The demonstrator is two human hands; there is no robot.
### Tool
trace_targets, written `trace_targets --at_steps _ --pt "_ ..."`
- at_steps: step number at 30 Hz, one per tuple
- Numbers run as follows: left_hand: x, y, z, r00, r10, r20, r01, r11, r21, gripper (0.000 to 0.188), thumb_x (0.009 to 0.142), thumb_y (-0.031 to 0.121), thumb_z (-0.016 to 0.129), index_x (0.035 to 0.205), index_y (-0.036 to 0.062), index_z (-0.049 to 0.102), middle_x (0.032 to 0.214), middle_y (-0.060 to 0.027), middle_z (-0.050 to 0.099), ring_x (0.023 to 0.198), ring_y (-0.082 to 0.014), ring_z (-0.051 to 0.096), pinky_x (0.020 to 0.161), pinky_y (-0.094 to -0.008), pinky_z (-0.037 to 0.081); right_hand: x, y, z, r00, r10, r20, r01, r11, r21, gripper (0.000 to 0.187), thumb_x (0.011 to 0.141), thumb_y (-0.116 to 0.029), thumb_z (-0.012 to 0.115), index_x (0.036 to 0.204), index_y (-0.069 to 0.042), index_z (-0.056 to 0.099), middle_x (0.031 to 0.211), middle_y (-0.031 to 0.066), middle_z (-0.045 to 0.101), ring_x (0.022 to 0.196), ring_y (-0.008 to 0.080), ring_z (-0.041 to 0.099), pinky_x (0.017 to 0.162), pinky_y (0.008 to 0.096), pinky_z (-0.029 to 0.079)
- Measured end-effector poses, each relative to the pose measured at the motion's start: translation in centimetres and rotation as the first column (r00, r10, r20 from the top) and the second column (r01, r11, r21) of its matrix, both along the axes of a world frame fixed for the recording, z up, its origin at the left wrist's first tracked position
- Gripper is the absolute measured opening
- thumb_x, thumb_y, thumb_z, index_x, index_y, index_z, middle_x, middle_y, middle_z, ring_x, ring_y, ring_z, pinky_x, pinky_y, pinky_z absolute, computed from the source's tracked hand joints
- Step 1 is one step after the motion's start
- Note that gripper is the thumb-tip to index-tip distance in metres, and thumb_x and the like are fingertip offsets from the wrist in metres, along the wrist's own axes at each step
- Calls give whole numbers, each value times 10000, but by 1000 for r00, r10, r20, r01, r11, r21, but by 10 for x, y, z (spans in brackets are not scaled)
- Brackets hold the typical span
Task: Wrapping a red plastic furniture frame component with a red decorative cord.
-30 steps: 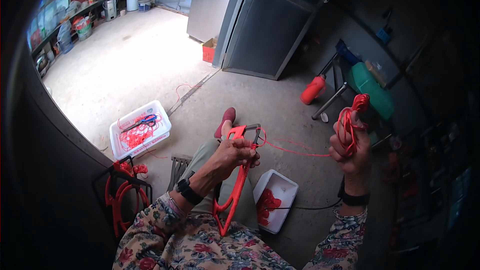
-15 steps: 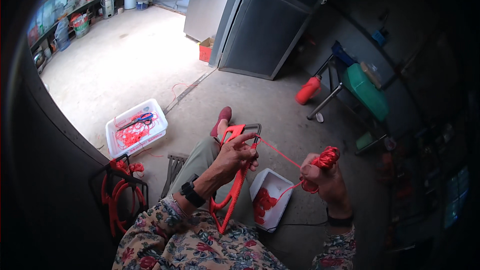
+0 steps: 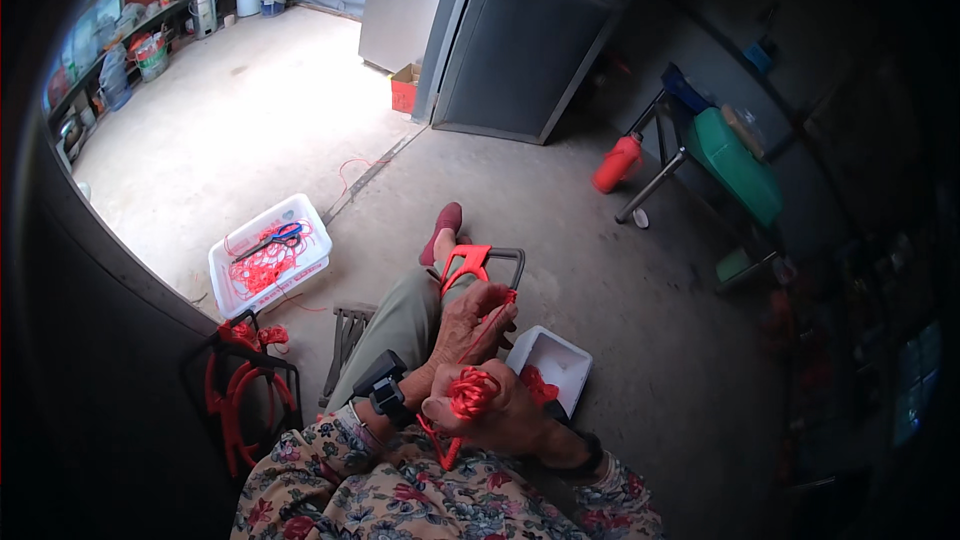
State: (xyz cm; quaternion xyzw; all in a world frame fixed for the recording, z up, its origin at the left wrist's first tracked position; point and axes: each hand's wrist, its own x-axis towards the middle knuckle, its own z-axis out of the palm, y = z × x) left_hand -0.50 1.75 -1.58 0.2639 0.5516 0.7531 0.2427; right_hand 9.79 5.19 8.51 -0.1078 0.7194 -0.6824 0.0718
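Observation:
A dark metal frame, partly wrapped in red cord, leans across my lap with its far end over my knee. My left hand is closed round its wrapped side, near the corner. My right hand grips a bundle of red cord just below the left hand, close to my body. A thin strand runs from the bundle up to the wrapped side. My hands hide much of the frame's near part. Beyond my right hand, a white box on the floor holds more red cord, partly covered by that hand.
On the left floor, a white tray holds loose red cord and blue-handled scissors. Another dark frame with red cord stands at lower left. A red bottle stands beside a table at right. A grey cabinet stands ahead.
My right hand has swung left and inward with the cord bundle, from beyond the white box to below my left hand. The left hand's raised finger has curled in around the frame.

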Motion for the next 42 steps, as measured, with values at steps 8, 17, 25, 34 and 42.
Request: trace_targets --at_steps 8,17,25,34,42 --pt "-10 2 28 816 325 -478 -361 933 18 243 860 62 636 1083 -3 562 879 -122 587 759 -239 629 663 -314 518 0 15 37 987 -75 -139 109 960 258 153 848 -129 663 755 -51 570 645 10 574 594 79 542 573 243 430" --pt "-50 0 36 971 121 204 -160 969 188 251 948 205 580 910 -35 645 760 -82 666 646 -161 649 610 -276 538 -26 105 62 717 -303 -628 660 585 471 234 841 -55 675 1065 -37 611 813 75 663 607 86 579 561 240 463" --pt "-59 -3 34 938 6 347 -60 988 145 258 931 212 596 946 -42 634 757 -97 661 630 -172 656 600 -294 559 -24 150 -14 861 -67 -504 505 228 832 340 771 -112 671 1105 -70 623 771 110 669 630 324 635 552 378 501" --pt "-72 0 18 980 88 177 -91 996 11 208 911 161 630 975 -37 637 817 -81 660 660 -127 628 573 -259 535 -81 130 -56 901 -200 -385 433 416 799 226 868 -125 565 1042 -23 465 709 199 599 681 423 603 595 487 464" --pt "-78 1 13 988 65 143 -76 994 76 116 871 86 660 857 -20 614 772 -65 643 651 -121 604 602 -252 520 -85 129 -46 914 -283 -291 403 715 571 341 845 -152 640 1137 -11 535 894 174 630 861 319 637 746 410 505"
